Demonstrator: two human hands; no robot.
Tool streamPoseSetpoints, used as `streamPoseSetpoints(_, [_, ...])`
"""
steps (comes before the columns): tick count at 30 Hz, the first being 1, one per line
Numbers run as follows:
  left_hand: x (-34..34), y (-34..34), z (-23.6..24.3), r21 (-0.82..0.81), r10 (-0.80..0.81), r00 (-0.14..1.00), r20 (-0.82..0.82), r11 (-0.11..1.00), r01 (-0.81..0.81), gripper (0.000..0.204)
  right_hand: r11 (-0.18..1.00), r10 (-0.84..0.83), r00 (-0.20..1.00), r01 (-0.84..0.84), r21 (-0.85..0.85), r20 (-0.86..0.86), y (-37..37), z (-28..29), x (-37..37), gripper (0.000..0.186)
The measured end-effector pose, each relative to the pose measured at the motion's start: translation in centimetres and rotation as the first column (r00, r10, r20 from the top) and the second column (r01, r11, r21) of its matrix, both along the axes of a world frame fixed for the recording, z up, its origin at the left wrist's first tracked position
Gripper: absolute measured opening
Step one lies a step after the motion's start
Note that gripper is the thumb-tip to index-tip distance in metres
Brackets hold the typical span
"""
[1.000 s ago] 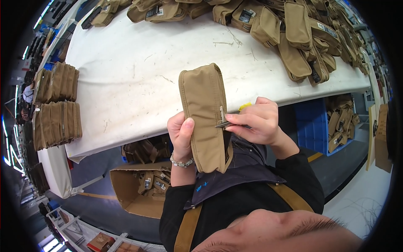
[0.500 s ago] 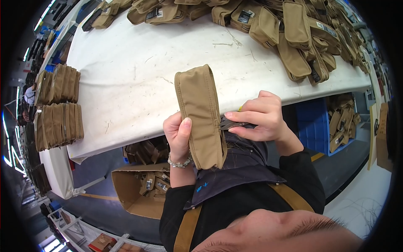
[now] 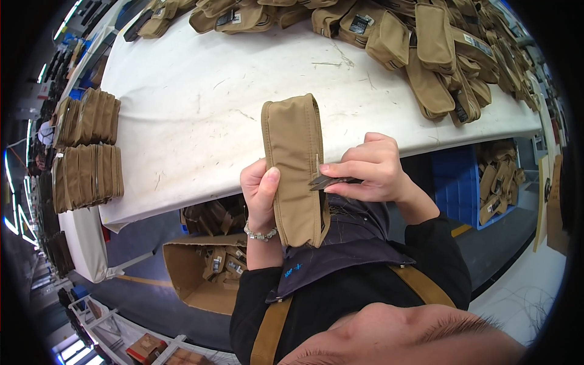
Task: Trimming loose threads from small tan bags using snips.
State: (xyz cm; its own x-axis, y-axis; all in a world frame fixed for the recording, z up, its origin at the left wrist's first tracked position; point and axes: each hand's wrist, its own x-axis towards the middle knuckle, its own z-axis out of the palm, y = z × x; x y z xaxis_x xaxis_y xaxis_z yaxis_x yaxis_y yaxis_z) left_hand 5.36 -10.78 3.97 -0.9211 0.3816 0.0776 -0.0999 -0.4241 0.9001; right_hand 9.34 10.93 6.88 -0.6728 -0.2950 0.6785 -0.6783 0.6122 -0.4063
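A long tan fabric pouch (image 3: 294, 137) is held nearly upright above the near edge of the table, with stitching along its right edge. My left hand (image 3: 260, 191) grips the pouch's left side, thumb lying on the front face and fingers mostly hidden behind. Small dark thread snips (image 3: 327, 181) are pinched between the thumb and fingers of my right hand (image 3: 371, 169). Their pointed blades are slightly apart and overlap the pouch's right edge about halfway down. Whether a thread lies between the blades is too small to tell.
A white-covered table (image 3: 182, 115) spreads ahead, with loose thread bits. Tan pouches (image 3: 435, 39) pile up at the far right; neat pouch stacks (image 3: 88, 176) stand at left. Below are a cardboard box (image 3: 191, 280) and a blue bin (image 3: 453, 182), both holding pouches.
The pouch's upper end has swung slightly right. My right hand has moved a little left, bringing the snips' blades from beside the edge to over it.
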Motion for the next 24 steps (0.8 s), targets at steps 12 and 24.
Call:
streamPoseSetpoints(12, [0.3,0.8,0.5,0.012,0.005,0.999,0.038,1.000,-0.006,0.046,0.998,0.021,1.000,-0.020,-0.055,0.021,0.0,-0.9,-0.1,0.024])
streamPoseSetpoints(24, [-0.3,0.9,-0.3,-0.040,0.020,1.000,-0.002,0.999,-0.020,0.045,0.993,0.083,0.996,-0.080,-0.090,0.032,0.6,-2.3,-0.1,0.023])
